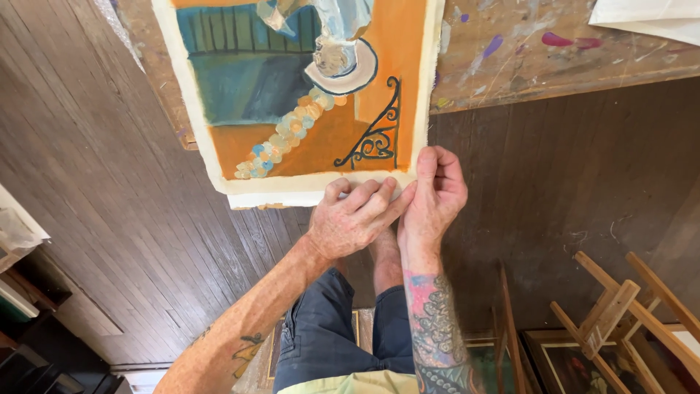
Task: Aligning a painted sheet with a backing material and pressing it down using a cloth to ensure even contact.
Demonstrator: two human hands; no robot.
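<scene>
Item: unstretched painted canvas sheet (306, 95) with orange ground, teal panels, a string of pastel beads, a black scroll bracket and a cream unpainted border. It lies on the paint-smeared wooden tabletop (554, 58), its near edge overhanging the tabletop's near edge.

Left hand (350, 222): fingers curled onto the cream border at the overhanging near edge, close to the sheet's right corner, fingertips pressing the margin. Whether the thumb closes underneath cannot be told.

Right hand (434, 193): set just beside the left hand and touching it, thumb and fingers pinched on the sheet's near right corner. The forearm carries coloured tattoos.

Both hands sit together at that corner, gripping the border.

Surroundings: dark wooden plank floor (109, 182) below the tabletop; a pale wooden easel frame (620, 306) lying at lower right; a framed dark picture (576, 365) beneath it; white paper (649, 18) at the tabletop's far right; the person's dark blue shorts (328, 335) and bare foot (386, 263) under the hands.
</scene>
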